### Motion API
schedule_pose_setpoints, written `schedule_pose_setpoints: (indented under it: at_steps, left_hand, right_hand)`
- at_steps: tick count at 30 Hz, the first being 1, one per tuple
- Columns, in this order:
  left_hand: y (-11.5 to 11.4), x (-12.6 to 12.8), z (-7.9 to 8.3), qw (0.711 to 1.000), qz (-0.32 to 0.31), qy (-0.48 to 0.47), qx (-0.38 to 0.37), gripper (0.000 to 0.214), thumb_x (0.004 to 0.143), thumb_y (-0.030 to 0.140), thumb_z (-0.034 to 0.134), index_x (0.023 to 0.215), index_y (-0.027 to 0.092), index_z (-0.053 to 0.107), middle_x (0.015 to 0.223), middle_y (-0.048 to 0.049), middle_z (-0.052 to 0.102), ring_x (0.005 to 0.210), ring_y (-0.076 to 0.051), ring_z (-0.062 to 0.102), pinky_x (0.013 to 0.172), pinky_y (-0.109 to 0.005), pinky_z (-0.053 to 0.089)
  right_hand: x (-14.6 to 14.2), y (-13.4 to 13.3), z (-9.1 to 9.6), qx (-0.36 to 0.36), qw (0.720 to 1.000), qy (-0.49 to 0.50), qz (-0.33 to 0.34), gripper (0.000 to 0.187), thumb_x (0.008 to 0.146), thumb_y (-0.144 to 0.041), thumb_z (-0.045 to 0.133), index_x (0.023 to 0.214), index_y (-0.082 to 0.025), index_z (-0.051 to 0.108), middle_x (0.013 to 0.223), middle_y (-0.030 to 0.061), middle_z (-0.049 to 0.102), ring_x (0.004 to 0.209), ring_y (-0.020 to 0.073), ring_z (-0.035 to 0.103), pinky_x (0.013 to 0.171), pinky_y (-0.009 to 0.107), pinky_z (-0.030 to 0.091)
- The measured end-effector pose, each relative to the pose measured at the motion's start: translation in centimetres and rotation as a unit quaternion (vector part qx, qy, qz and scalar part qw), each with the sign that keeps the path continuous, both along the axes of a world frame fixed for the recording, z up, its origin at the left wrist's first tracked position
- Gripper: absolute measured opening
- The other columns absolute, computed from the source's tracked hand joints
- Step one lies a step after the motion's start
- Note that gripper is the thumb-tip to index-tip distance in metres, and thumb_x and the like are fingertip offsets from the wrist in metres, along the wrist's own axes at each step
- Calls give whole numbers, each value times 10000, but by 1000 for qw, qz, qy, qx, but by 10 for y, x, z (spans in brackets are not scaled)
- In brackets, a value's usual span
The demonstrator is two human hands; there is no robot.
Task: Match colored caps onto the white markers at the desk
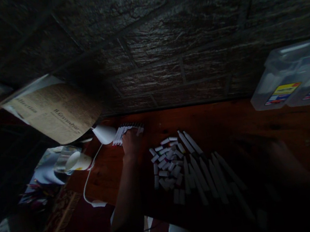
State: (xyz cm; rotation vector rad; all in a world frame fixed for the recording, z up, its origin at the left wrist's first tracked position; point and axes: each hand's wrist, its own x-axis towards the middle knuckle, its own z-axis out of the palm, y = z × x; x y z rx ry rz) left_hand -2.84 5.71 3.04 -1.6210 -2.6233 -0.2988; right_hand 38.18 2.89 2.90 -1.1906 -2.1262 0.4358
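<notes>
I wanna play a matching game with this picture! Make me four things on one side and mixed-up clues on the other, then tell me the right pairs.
Things:
1. left hand
2. short white pieces
3. clear container
4. lampshade

Clues:
A. at the far right, with yellow on its labels
B. brownish, with printed words
C. at the row of white pens
D. scattered in a group, mostly left of the long pointed white pieces

Right pairs: 1-C, 2-D, 3-A, 4-B
</notes>
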Motion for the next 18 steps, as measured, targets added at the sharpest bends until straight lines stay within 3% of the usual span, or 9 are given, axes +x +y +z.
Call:
schedule_pose_setpoints:
  at_steps: [9, 18]
  left_hand:
    - [-3, 4, 5, 999, 36, -16, 13, 329, 851, 390, 598, 1082, 215, 753, 1105, -108, 742, 1031, -285, 681, 878, -360, 514]
    - [-4, 7, 6, 999, 29, -1, 18, 379, 846, 395, 620, 1134, 177, 732, 1154, -137, 719, 1087, -296, 661, 928, -367, 502]
  right_hand:
    - [-2, -1, 2, -17, 1000, 0, -5, 301, 889, -325, 477, 957, -205, 745, 854, 86, 780, 642, 213, 733, 570, 303, 594]
    - [-1, -1, -1, -2, 1000, 2, -6, 295, 903, -314, 484, 978, -197, 744, 863, 84, 781, 661, 210, 742, 572, 285, 595]
